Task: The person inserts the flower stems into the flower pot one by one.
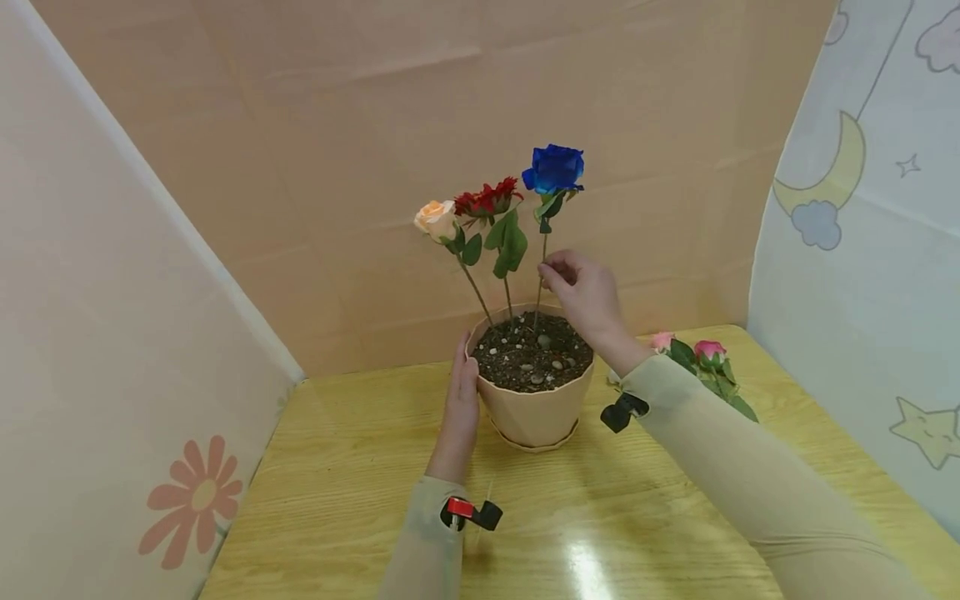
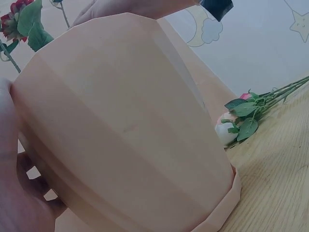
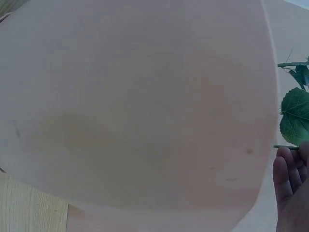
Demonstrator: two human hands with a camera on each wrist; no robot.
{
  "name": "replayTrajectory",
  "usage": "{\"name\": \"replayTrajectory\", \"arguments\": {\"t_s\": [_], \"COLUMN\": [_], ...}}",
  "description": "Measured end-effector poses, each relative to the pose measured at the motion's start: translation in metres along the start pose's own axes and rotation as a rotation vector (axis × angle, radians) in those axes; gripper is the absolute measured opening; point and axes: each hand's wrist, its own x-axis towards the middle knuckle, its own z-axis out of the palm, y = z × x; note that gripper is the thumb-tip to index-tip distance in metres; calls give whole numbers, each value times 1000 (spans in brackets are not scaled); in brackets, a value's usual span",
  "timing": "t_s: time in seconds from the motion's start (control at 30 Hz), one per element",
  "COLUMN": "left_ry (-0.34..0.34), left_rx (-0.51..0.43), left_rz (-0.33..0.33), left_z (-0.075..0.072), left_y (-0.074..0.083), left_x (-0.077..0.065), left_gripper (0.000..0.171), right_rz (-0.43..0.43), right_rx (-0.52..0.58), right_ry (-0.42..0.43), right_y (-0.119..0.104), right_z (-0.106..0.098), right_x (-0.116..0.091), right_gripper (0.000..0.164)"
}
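Observation:
A beige flowerpot (image 1: 534, 414) filled with dark soil and pebbles stands on its saucer. Three artificial flowers rise from the soil: a peach rose (image 1: 437, 220), a red flower (image 1: 489, 198) and a blue rose (image 1: 555, 170). My right hand (image 1: 588, 296) pinches the blue rose's thin stem partway up, above the pot's rim. Flat along the pot's left side rests my left hand (image 1: 460, 404), thumb near the rim. In the left wrist view, that hand (image 2: 21, 179) touches the pot wall (image 2: 125, 121). In the right wrist view the pot (image 3: 145, 111) hides most of the scene.
Pink roses (image 1: 710, 352) with green leaves lie on the wooden table (image 1: 345, 467) right of the pot, partly behind my right sleeve. A pale rose head (image 2: 226, 133) lies among them. Cloth-covered walls (image 1: 390, 108) stand at the back and both sides.

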Motion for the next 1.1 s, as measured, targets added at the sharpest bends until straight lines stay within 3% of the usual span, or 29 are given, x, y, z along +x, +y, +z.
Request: {"name": "replayTrajectory", "arguments": {"t_s": [0.53, 1.1], "left_ry": [15, 12], "left_rx": [-7, 10], "left_rz": [-11, 3], "left_z": [2, 6], "left_y": [1, 5], "left_x": [-2, -3], "left_gripper": [56, 57], "right_rz": [-48, -85], "right_rx": [-53, -131], "right_ry": [-3, -42], "right_y": [16, 19], "right_z": [18, 18], "right_x": [-4, -7], "right_gripper": [23, 21]}}
